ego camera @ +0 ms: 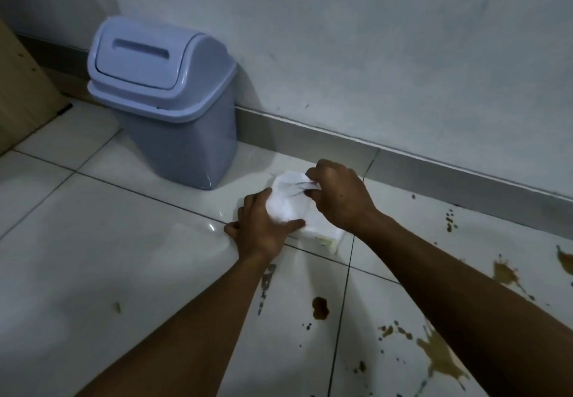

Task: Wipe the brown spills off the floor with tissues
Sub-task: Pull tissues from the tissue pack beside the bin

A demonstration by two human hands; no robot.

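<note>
The right hand (336, 193) pinches a white tissue (290, 193) between thumb and curled fingers, the sheet bunched and creased at the grip. The left hand (262, 226) lies flat with fingers fairly straight, pressing on the near left side of the white tissue pack (322, 232), thumb stretched along its top. The pack sits on the floor (93, 241) close to the far skirting board (434, 176), just right of a blue-grey swing-lid bin (164, 99) that stands against the wall (372, 40).

The floor is glossy white tile with dark grout lines; the wall is pale and scuffed. Brown spills (443, 359) spread over the tiles near and to the right of the pack: a dark blot (320, 307) by a grout line, large splashes at the lower right, small drops (450, 221) near the skirting board, and one speck (117, 306) far left. A tan wooden panel (18, 86) leans in at the left edge.

Both forearms reach forward from the bottom of the view, the right crossing over part of the splashes. The hands hide most of the pack, and its printing is too small to read. The rightmost splash is cut off by the frame.
</note>
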